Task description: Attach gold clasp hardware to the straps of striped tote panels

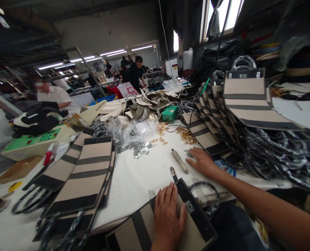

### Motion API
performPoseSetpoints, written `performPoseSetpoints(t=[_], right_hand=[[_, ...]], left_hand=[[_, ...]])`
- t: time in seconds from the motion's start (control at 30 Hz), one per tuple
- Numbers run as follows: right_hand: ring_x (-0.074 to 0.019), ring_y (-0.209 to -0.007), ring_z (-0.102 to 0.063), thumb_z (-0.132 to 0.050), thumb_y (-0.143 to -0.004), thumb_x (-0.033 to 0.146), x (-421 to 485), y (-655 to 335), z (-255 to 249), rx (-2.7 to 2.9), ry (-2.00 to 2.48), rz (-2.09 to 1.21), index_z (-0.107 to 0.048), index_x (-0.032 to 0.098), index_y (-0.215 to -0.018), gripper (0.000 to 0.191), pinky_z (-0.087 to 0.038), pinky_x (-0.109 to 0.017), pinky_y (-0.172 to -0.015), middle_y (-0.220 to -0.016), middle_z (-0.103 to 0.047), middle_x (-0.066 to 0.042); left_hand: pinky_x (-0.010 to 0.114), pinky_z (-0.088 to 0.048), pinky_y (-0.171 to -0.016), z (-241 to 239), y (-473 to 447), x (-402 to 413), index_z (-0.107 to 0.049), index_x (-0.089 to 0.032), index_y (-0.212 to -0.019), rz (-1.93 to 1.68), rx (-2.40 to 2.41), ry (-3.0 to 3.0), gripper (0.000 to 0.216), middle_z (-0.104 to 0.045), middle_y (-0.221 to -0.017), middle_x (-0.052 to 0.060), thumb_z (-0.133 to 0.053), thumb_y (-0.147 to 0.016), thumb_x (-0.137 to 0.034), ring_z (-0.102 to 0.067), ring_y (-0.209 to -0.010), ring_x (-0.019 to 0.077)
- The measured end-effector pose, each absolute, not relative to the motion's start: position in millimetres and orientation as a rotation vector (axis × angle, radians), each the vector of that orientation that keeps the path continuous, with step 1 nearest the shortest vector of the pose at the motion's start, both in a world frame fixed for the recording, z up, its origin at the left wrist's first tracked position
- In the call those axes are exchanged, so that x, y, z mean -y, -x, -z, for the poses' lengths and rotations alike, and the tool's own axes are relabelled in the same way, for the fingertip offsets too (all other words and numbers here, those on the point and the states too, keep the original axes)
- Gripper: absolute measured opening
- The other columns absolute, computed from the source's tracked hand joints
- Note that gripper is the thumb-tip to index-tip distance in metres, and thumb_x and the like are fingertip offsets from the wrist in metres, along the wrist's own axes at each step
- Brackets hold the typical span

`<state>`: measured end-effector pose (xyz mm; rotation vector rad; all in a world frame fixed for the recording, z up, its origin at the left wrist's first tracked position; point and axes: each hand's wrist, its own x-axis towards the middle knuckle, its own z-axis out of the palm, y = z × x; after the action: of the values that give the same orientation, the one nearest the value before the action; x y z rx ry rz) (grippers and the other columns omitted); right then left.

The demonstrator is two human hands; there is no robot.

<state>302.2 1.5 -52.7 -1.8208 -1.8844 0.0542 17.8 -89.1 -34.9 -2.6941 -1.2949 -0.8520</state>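
My left hand (168, 213) lies flat, fingers stretched out, on a beige and black striped bag panel (144, 223) at the table's front edge. A small silver metal plate (190, 206) sits on the panel's black band, and a strap with a metal end (173, 172) sticks out past its far edge. A plastic-wrapped round handle (207, 188) is attached at the right. My right hand (203, 162) reaches over the table, thumb apart from the fingers, its fingertips at small grey metal pieces (188, 153). Beside it lies a pale, tapered hand tool (179, 161).
Striped bag panels are stacked at left (90, 170) and right (245, 87). Silver metal plates (141, 149), gold-coloured fittings (186, 135), clear plastic bags (140, 129) and a green box (170, 114) lie farther back. Two co-workers are visible: a person in dark clothes (135, 76) and one in white (54, 94).
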Motion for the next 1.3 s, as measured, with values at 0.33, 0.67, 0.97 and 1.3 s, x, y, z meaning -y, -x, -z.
performPoseSetpoints(t=[0.33, 0.67, 0.97, 1.3], right_hand=[[-0.0282, -0.122, -0.059, -0.052, -0.097, 0.027, -32.1, -307.1, 41.3, 1.934, 1.923, -0.135, -0.073, 0.016, -0.120, 0.032, -0.042, -0.040, -0.110, -0.127, -0.069, -0.014], [-0.0271, -0.095, -0.068, -0.063, -0.084, 0.017, -59.2, -297.4, 18.2, 1.917, 2.073, -0.206, -0.078, 0.018, -0.082, 0.015, -0.047, -0.034, -0.080, -0.098, -0.075, -0.013], [-0.0228, -0.088, -0.066, -0.057, -0.091, 0.023, -50.5, -293.8, 0.9, 1.818, 1.936, -0.282, -0.069, 0.020, -0.081, 0.016, -0.043, -0.030, -0.074, -0.091, -0.074, -0.008], [-0.0172, -0.072, -0.066, -0.055, -0.093, 0.040, 32.0, -262.7, -24.5, 1.830, 1.511, -0.881, -0.071, 0.020, -0.097, 0.026, -0.049, -0.028, -0.072, -0.075, -0.071, 0.000]], left_hand=[[0.048, -0.047, -0.111, 29.9, -17.4, 92.1, -0.059, -0.020, -0.142, 0.829, 1.321, 2.708, 0.050, -0.062, -0.146, 0.007, -0.060, -0.093, -0.029, -0.056, -0.131, 0.0284], [0.044, -0.053, -0.101, 44.5, -14.9, 87.2, -0.062, -0.020, -0.139, 0.933, 1.186, 2.571, 0.049, -0.066, -0.142, 0.004, -0.062, -0.094, -0.040, -0.061, -0.123, 0.0271], [0.046, -0.054, -0.103, 56.4, -16.5, 88.4, -0.062, -0.024, -0.139, 1.029, 1.242, 2.538, 0.054, -0.067, -0.140, 0.004, -0.067, -0.091, -0.049, -0.063, -0.122, 0.0280], [0.053, -0.042, -0.117, 22.1, -22.0, 98.9, -0.055, -0.019, -0.146, 0.717, 1.471, 2.828, 0.055, -0.058, -0.150, 0.009, -0.061, -0.094, -0.037, -0.052, -0.135, 0.0298]])
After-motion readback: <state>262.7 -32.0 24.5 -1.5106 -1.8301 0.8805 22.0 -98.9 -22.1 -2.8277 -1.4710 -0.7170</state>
